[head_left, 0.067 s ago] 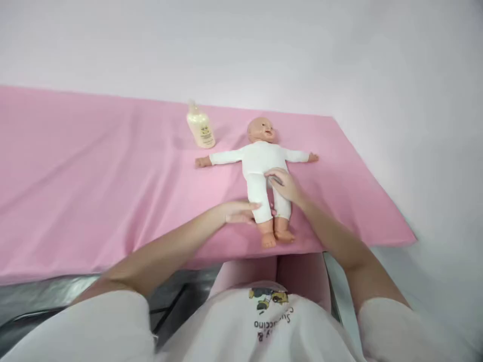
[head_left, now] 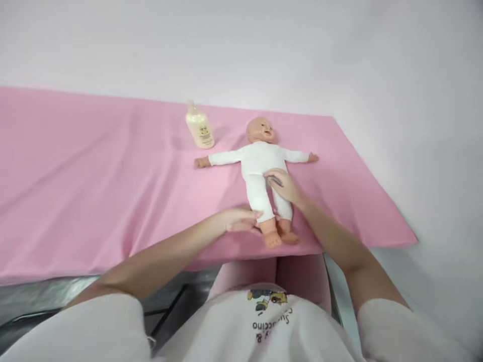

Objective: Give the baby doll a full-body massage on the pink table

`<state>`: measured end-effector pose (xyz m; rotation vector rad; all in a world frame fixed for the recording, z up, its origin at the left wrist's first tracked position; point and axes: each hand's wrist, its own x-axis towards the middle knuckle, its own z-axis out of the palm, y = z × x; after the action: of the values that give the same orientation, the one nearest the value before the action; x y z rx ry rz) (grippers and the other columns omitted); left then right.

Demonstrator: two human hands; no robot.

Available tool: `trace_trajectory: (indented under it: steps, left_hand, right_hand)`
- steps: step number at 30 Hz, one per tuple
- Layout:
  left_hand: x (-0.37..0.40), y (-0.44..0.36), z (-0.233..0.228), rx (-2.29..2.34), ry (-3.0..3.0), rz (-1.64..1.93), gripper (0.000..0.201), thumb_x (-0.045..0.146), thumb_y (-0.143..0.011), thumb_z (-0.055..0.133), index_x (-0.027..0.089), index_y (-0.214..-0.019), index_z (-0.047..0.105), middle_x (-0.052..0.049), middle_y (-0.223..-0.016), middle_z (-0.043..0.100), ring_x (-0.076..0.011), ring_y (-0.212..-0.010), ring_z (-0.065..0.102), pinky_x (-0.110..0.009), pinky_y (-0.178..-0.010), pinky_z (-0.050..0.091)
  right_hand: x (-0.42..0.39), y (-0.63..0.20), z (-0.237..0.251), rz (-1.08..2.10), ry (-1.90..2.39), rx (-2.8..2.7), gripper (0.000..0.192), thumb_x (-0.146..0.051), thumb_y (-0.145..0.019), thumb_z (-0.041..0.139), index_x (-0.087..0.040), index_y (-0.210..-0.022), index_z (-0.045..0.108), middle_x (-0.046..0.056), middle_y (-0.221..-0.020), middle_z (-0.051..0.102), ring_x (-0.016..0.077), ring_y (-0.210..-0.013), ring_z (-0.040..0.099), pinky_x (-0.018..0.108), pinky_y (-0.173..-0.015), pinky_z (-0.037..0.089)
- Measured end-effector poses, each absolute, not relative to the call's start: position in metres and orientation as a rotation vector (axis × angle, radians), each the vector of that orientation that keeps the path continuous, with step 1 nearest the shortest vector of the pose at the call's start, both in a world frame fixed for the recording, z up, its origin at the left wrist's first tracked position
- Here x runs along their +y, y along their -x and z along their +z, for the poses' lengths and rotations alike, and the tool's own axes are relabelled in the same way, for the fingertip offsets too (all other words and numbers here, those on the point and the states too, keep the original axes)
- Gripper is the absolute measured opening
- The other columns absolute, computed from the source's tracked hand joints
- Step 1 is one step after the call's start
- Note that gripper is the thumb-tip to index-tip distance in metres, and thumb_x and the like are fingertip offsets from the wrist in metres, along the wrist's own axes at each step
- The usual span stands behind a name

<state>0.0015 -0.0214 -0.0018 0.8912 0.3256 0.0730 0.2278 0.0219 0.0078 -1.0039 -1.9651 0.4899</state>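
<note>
Head view: one person's two bare arms over a pink sheet [head_left: 94,191].
Baby doll [head_left: 260,166]: white suit, on its back, arms spread, feet toward 6 o'clock.
Left hand [head_left: 241,221]: flat, fingers extended, touching the doll's lower leg; grips nothing.
Right hand [head_left: 285,185]: fingers loosely curled, resting on the doll's hip; any grasp cannot be told.
Lotion bottle [head_left: 199,128]: at 10 o'clock from the doll's head, apart from it.

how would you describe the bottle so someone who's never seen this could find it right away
Start at the pink sheet that covers the table, then find the baby doll in white lying on its back near the right end. The cream-coloured bottle stands just beyond the doll's outstretched arm, near the sheet's far edge. It is the only upright container there, and neither hand touches it.
</note>
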Motion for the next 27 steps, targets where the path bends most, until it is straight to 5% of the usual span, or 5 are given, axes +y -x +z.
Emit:
trace_trajectory:
  steps: [8,15,17,21,27]
  left_hand:
    - [-0.037,-0.002,-0.002,0.168,-0.773,0.164,0.061,0.055,-0.077,0.081,0.014,-0.12,0.065,-0.006,-0.101,0.074,-0.017,-0.084,0.07,-0.022,-0.066,0.047]
    - [-0.042,0.008,-0.015,0.269,-0.775,0.357,0.064,0.068,-0.089,0.06,0.016,-0.125,0.061,0.0,-0.082,0.069,-0.0046,-0.049,0.05,-0.018,-0.05,0.037]
    - [-0.046,0.006,-0.004,0.27,-0.869,0.402,0.064,0.067,-0.088,0.063,0.015,-0.125,0.062,-0.003,-0.089,0.07,-0.0077,-0.059,0.058,-0.019,-0.054,0.043]
    - [-0.046,0.002,0.024,0.268,-1.069,0.464,0.058,0.062,-0.087,0.066,0.017,-0.124,0.066,-0.009,-0.119,0.069,-0.0209,-0.109,0.067,-0.034,-0.099,0.051]
    - [-0.042,0.0,0.028,0.167,-0.916,0.36,0.069,0.05,-0.078,0.082,0.019,-0.136,0.06,-0.011,-0.124,0.07,-0.0284,-0.124,0.063,-0.039,-0.104,0.05]
  right_hand:
    - [0.005,-0.231,0.019,0.402,0.931,-2.053,0.035,-0.038,-0.101,0.042,-0.02,-0.121,0.064,0.013,-0.124,0.068,0.0247,-0.122,0.062,0.048,-0.11,0.048]
    - [-0.035,-0.213,0.041,0.353,0.526,-2.351,0.085,-0.079,-0.092,0.039,-0.012,-0.143,0.049,0.02,-0.159,0.04,0.0327,-0.156,0.021,0.055,-0.127,0.022]
    - [-0.042,-0.207,0.04,0.341,0.528,-2.411,0.082,-0.077,-0.089,0.049,-0.014,-0.141,0.052,0.018,-0.159,0.039,0.0325,-0.157,0.019,0.055,-0.127,0.022]
    - [-0.05,-0.201,0.034,0.261,0.567,-2.479,0.065,-0.07,-0.086,0.062,-0.023,-0.13,0.062,0.011,-0.154,0.049,0.0298,-0.156,0.024,0.053,-0.128,0.025]
    - [-0.05,-0.204,0.028,0.219,0.426,-2.322,0.05,-0.067,-0.085,0.066,-0.028,-0.117,0.068,0.004,-0.13,0.068,0.0234,-0.149,0.04,0.045,-0.126,0.034]
